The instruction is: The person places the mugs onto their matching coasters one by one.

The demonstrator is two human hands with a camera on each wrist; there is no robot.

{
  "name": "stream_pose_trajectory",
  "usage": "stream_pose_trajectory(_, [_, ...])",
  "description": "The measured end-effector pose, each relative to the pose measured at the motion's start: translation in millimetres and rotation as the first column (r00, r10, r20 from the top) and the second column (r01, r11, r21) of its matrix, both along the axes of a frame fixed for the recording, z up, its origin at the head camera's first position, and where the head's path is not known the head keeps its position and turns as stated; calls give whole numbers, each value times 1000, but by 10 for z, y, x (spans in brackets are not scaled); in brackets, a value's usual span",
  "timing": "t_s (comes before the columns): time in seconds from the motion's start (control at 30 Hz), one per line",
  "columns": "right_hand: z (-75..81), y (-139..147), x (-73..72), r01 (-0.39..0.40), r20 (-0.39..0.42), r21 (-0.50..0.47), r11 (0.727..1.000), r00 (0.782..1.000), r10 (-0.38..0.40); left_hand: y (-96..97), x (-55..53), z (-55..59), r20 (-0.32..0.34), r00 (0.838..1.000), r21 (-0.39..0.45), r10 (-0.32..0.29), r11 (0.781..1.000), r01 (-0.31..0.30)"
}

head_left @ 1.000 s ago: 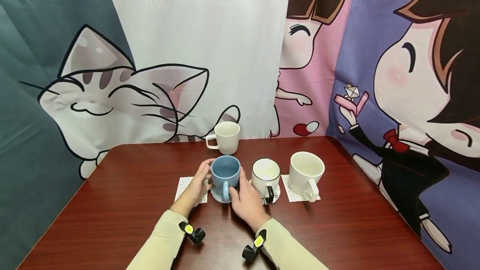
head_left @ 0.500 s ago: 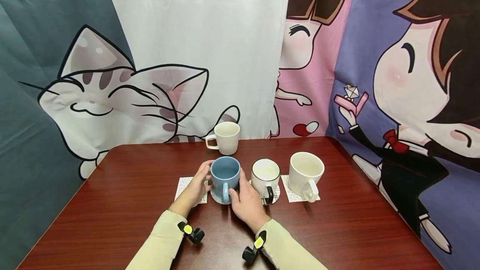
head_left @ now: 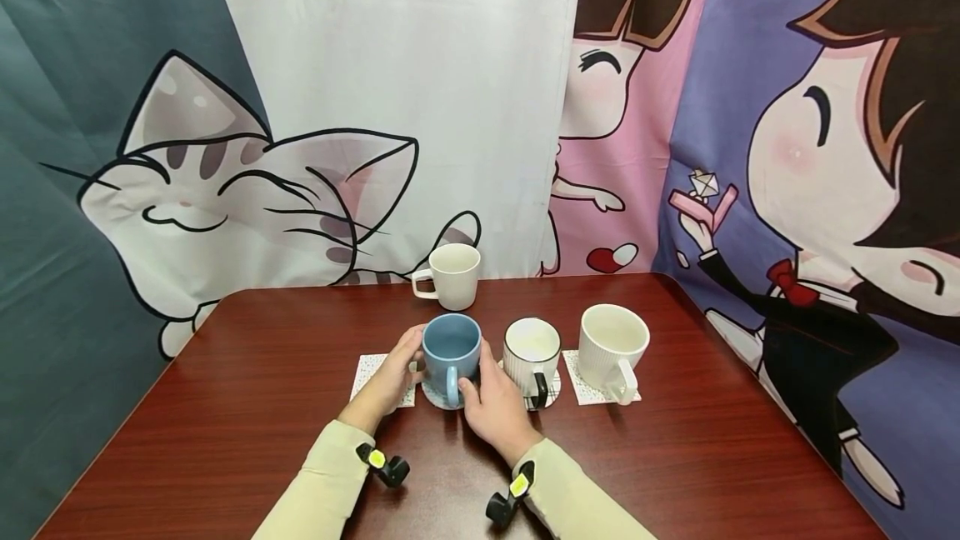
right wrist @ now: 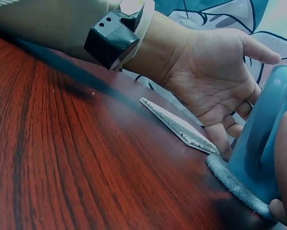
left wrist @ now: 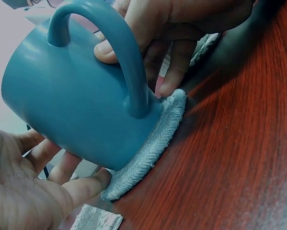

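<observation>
A blue mug (head_left: 442, 369) stands upright on a round grey-blue woven coaster (left wrist: 150, 151), its handle facing the person. At its left side my left hand (head_left: 390, 377) touches it with spread, relaxed fingers; in the right wrist view the thumb stands up apart from the mug. From the right, my right hand (head_left: 497, 402) holds the mug between thumb and fingers, the thumb (left wrist: 106, 51) lying beside the handle in the left wrist view. One of its fingertips touches the coaster's edge. The left hand's little finger reaches the coaster too. The far side of the mug is hidden.
A square speckled coaster (head_left: 366, 373) lies partly under the left hand. Right of the blue mug are a white mug with a black handle (head_left: 528, 361) and a ribbed cream mug (head_left: 607, 352), both on coasters. Another cream mug (head_left: 455, 276) stands at the table's back edge.
The blue mug has shifted very slightly toward the person, with both hands staying at its sides. The other mugs have not moved.
</observation>
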State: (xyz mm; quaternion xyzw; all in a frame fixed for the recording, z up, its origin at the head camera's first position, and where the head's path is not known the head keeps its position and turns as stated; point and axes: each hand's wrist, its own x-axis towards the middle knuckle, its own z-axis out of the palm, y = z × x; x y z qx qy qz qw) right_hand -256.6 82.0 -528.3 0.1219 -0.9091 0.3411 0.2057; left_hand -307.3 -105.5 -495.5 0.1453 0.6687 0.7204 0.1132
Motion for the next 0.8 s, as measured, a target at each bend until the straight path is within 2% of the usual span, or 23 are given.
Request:
stream_pose_trajectory(0.47, [13,3,26,-7,10,-7,1000,1000,7,-10,15,18,21,1000,13,-9,1000,8])
stream_pose_trajectory(0.8, [21,-13,39,-6,22,-38,999,1000,7,-7,5,27,19,1000,25,15,1000,-16])
